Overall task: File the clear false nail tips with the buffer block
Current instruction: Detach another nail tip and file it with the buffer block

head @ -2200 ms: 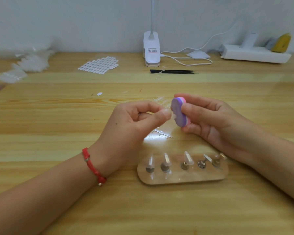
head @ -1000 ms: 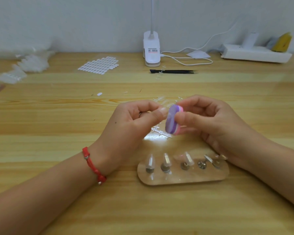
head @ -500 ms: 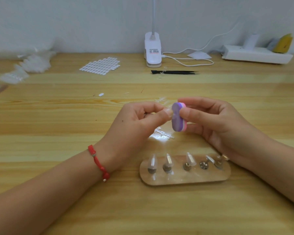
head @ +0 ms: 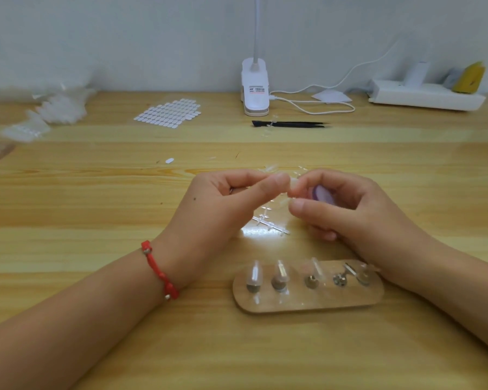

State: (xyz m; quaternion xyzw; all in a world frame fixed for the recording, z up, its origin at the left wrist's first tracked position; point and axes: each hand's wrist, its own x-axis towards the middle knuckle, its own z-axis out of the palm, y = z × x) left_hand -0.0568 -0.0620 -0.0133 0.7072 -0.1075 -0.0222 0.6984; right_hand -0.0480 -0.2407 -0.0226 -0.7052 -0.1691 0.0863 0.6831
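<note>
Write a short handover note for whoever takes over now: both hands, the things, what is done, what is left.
Left hand: pinches one clear nail tip between thumb and forefinger, above the table.
Right hand: holds the purple buffer block in curled fingers; block is off the tip.
Wooden stand in front: clear tips on at least three holders.
Done: how far this tip is filed cannot be told.
Left: set the block on the tip and file; probably other tips after.
</note>
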